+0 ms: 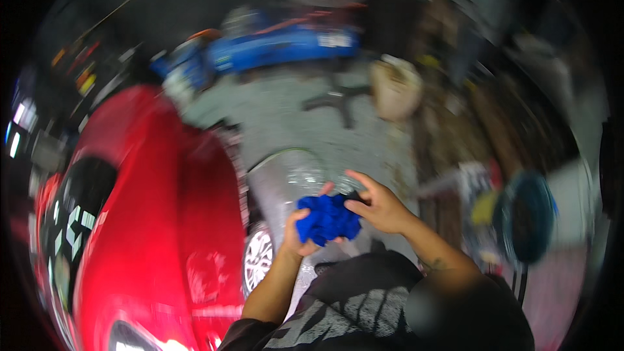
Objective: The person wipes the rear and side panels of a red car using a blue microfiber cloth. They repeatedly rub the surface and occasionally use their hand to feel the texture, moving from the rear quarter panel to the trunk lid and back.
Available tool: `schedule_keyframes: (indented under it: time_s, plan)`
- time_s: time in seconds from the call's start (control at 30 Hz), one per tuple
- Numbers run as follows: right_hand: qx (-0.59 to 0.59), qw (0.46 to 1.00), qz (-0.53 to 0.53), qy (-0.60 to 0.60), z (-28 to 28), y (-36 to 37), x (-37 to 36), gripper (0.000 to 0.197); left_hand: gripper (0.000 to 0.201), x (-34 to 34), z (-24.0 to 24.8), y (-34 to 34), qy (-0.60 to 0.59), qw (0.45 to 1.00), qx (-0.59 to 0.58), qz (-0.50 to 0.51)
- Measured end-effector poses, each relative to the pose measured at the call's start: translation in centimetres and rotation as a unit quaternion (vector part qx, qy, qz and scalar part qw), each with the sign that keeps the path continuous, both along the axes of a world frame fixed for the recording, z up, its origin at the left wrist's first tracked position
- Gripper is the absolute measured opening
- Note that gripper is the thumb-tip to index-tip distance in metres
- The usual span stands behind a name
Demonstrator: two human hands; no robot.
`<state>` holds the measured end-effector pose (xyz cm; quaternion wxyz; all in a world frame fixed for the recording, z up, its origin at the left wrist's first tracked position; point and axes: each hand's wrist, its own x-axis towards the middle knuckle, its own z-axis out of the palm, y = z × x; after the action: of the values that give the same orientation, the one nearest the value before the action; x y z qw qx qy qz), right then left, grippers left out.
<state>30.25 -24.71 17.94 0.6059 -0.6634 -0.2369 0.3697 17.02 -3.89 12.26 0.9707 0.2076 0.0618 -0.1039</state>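
A crumpled bright blue cloth (328, 219) is bunched in front of my body. My left hand (298, 231) supports it from the left and below, thumb on top and fingers partly hidden under the folds. At the cloth's upper right edge is my right hand (383, 205). One of its fingers stretches out to the upper left, while the thumb and another finger close around a small dark thing (353, 196), too blurred to name. A red car (162, 201) stands close on my left, its body panel shiny. A silver spoked wheel (259, 259) shows beside my left forearm.
A clear plastic-wrapped sheet or panel (279, 179) lies beyond my hands. Farther off are a blue tank (283, 49), a dark stand base (338, 101) and a beige container (396, 88). To the right stands a dark teal bucket (528, 218) near brown, blurred clutter (448, 117).
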Motion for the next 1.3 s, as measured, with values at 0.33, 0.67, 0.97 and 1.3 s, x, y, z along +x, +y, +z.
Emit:
schedule_keyframes:
  time_s: [0.33, 0.67, 0.97, 1.3]
  plan:
    - [-0.239, 0.669, -0.560, -0.426, 18.0, -32.9, -4.6, 0.016, 0.098, 14.6, 4.4, -19.8, -0.057, 0.956, -0.097, -0.272]
    - [-0.355, 0.854, -0.275, -0.264, -7.3, -63.1, 5.9, 0.050, 0.076, 22.2, 11.3, -52.4, -0.544, 0.511, 0.622, -0.235]
    - [-0.572, 0.797, -0.027, -0.193, -10.5, -61.4, 9.1, 0.041, 0.075, 24.6, 1.9, -65.6, -0.588, 0.256, 0.623, -0.448]
    - [-0.660, 0.716, -0.062, -0.217, -6.5, -60.9, 10.2, 0.051, 0.072, 24.8, 2.5, -62.5, -0.562, 0.322, 0.651, -0.396]
